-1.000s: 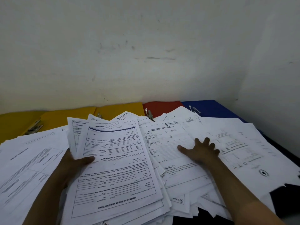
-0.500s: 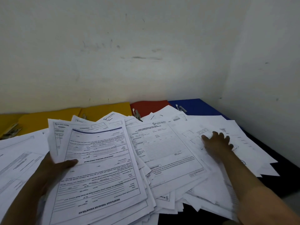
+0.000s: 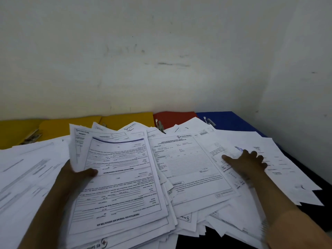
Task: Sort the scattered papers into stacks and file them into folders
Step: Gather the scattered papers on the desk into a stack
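Along the back wall, from the left, two yellow folders point(image 3: 59, 127) are lying open, their metal clips showing, with a red folder point(image 3: 175, 118) and a blue folder point(image 3: 231, 121) beside them toward the right corner; loose papers point(image 3: 27, 173) are covering their near edges and most of the dark table point(image 3: 321, 184).

The left hand point(image 3: 79, 175) is gripping a stack of forms point(image 3: 122, 180), thumb curled over the top sheet and fingers hidden beneath. The top form is lying upside down to the camera; its bold heading reads something like "PERSETUJUAN TINDAKAN KEDOKTERAN" (the smaller lines are too blurred to read).

The right hand point(image 3: 246, 162) is lying flat and released, fingers spread, pressing on a loose sheet point(image 3: 280, 164) near the blue folder. A form point(image 3: 188, 164) between the hands is carrying a logo and a heading I cannot make out.

The step in hand looks like gathering matching sheets onto the held stack. To do it well, the right hand should be sliding one sheet free with flat fingers, checking its heading against the top form, while the left is keeping the stack square. Sorting seems barely begun, and nothing is filed yet.
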